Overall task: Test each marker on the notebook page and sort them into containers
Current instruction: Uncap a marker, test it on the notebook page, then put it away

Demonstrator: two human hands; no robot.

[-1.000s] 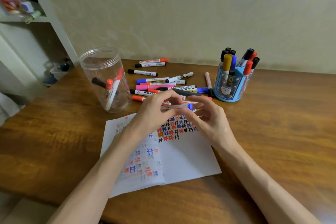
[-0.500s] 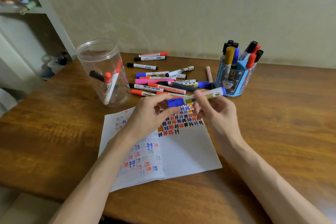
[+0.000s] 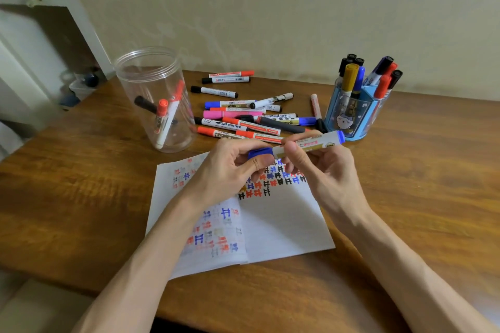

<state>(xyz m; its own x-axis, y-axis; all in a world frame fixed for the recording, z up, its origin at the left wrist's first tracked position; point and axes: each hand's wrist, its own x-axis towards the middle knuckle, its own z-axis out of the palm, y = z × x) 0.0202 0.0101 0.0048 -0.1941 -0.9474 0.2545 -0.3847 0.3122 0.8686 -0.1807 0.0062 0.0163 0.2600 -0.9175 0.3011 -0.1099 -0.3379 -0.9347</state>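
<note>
Roughly a dozen markers [image 3: 243, 116] lie loose beyond the page [image 3: 284, 224], so we judge ourselves near halfway. Above the page, our left grip [image 3: 230, 167] pinches the cap [image 3: 259, 153] of the blue marker [image 3: 311, 143] and our right grip [image 3: 322, 167] clasps its barrel; jar [image 3: 151, 94] and holder [image 3: 349, 116] beyond the page hold sorted ones.

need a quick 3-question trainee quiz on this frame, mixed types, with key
1. Which hand grips the cap end of the blue marker?
2. True or false: the clear jar holds fewer markers than the blue holder.
3. The loose markers lie: A) between jar and holder B) left of the jar C) right of the holder.
Key: 1 left hand; 2 true; 3 A.
</note>
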